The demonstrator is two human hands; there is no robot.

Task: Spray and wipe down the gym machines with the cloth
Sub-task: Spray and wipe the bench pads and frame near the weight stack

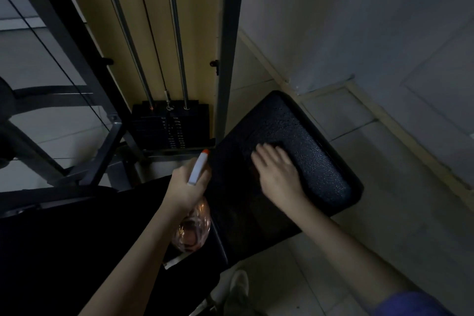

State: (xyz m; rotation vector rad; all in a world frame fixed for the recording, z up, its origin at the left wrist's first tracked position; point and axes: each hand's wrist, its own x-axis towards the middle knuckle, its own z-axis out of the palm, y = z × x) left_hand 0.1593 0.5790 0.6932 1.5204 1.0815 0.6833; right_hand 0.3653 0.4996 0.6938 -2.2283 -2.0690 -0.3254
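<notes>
Left hand (184, 187) grips the spray bottle (197, 170) just beside the seat pad (320, 161), nozzle aimed padward for respraying; right hand (275, 169), fingers flat, presses a dark cloth (246, 156) (barely distinguishable) onto it.

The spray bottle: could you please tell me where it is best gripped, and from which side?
Grip the spray bottle at its narrow neck, just under the white head, where the left hand holds it. Come from behind, opposite the orange nozzle, so that the nozzle points away from you. Below the neck the bottle bulges wide, which probably makes a poorer hold.
</notes>
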